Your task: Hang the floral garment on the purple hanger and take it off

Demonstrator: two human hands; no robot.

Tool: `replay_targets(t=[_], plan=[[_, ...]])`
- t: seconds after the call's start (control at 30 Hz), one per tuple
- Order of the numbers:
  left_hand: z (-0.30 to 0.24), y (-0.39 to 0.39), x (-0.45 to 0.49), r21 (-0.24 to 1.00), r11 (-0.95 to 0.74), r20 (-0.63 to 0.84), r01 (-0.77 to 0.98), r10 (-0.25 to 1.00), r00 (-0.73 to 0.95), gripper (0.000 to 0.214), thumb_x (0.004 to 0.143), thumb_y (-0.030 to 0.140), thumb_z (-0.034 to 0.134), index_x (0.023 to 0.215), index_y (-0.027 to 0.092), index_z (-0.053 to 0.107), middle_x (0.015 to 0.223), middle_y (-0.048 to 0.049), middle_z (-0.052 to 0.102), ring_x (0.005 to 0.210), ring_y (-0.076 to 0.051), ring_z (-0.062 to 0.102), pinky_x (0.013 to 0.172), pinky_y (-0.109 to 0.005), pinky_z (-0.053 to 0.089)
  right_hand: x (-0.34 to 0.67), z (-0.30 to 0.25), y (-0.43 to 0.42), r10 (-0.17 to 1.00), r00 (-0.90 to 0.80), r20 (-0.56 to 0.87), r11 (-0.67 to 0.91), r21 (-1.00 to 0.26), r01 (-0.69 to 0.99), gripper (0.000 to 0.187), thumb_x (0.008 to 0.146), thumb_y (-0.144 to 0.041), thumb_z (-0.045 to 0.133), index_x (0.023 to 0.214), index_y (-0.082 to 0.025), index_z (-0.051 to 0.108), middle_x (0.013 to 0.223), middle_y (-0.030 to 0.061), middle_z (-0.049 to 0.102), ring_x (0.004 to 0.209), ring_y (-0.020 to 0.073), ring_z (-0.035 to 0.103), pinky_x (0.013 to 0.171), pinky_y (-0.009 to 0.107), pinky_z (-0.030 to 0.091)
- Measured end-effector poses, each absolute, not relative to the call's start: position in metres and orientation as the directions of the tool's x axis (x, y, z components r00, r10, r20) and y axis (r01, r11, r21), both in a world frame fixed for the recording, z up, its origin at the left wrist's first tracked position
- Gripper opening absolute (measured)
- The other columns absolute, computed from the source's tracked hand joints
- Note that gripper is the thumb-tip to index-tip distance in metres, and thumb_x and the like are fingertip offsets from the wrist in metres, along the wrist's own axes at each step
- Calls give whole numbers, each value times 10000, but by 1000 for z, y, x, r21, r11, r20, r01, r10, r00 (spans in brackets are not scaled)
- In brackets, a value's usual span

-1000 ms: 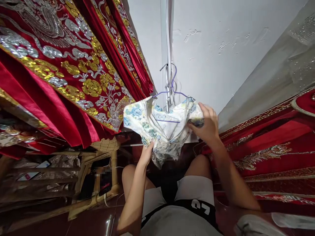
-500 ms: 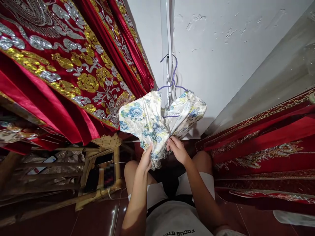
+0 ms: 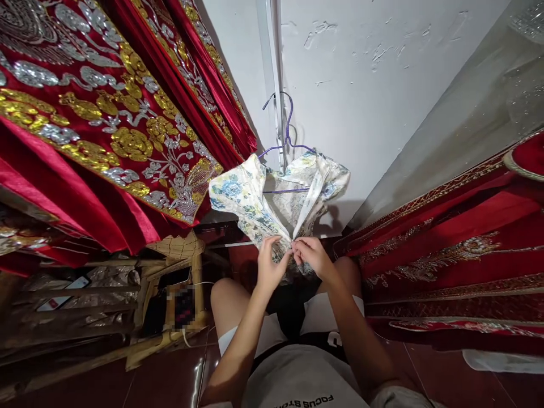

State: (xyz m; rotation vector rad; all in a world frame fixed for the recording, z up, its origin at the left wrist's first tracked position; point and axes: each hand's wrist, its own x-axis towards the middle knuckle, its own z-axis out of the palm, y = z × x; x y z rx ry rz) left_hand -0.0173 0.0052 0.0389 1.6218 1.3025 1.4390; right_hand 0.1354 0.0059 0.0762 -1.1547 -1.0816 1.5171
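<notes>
A white blouse with blue and yellow flowers (image 3: pixel 250 192) is draped on a purple hanger (image 3: pixel 290 122) in front of me, its front opening parted in a V. At the bottom of that V, my left hand (image 3: pixel 272 260) pinches the front edge of the cloth. Just beside it, fingertips almost touching, my right hand (image 3: pixel 310 255) pinches the other edge. Whatever small fastening may lie between the fingers is hidden. The blouse's lower part hangs behind my hands, above my knees.
Red garments with gold and silver sequins (image 3: pixel 131 144) hang at the left, and more red embroidered cloth (image 3: pixel 446 249) at the right. A white wall (image 3: pixel 348 113) stands behind the hanger. On the lower left is a bamboo rack (image 3: pixel 195 294) holding dark devices and a cable.
My left hand has moved up and right from the blouse's side to meet my right hand at the front. The neckline now lies more open and faces me. The view has shifted slightly.
</notes>
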Motion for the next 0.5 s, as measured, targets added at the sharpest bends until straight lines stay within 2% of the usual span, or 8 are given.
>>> replay_targets(t=[0.03,0.13,0.2,0.27,0.4,0.5], plan=[[39,10,-9,913,-335,348,234,937,-13,230,843,330,737,1040,269,635,1006,-68,649,998,-271,631,954,-388,488,137,78,7,969,-175,-176,-200,-971,-129,271,781,-407,631,606,-209,569,429,-25,530,408,117,443,481,267,337],[42,21,5,927,-337,339,165,941,18,99,890,312,670,969,276,621,883,-36,620,840,-237,605,809,-343,482,145,89,16,967,-210,-143,-158,-986,-56,217,800,-337,605,648,-189,650,450,-8,592,420,121,466,482,261,345],[43,26,7,920,-355,349,163,935,68,53,912,313,647,907,269,617,857,-34,601,794,-225,581,764,-331,466,155,105,31,981,-157,-110,-113,-993,-14,213,810,-302,599,655,-178,678,452,-4,601,419,113,450,467,254,328],[41,28,7,905,-386,367,176,921,133,103,928,307,625,843,258,592,840,-35,575,753,-214,556,720,-325,446,164,129,53,995,-57,-84,-84,-996,2,225,820,-289,608,644,-168,681,437,-5,583,397,99,404,438,249,297],[37,27,7,845,-465,399,265,877,269,217,943,246,563,740,245,489,769,-24,499,711,-206,502,675,-320,396,169,185,97,998,57,7,14,-992,-124,227,852,-278,659,667,-147,660,462,-3,570,371,67,359,379,225,226],[50,28,6,790,-499,345,357,843,413,180,897,136,539,757,233,481,766,-21,513,727,-201,511,682,-310,396,161,209,110,989,101,111,130,-968,-213,235,870,-299,698,698,-158,625,504,-7,578,378,54,381,359,194,216]])
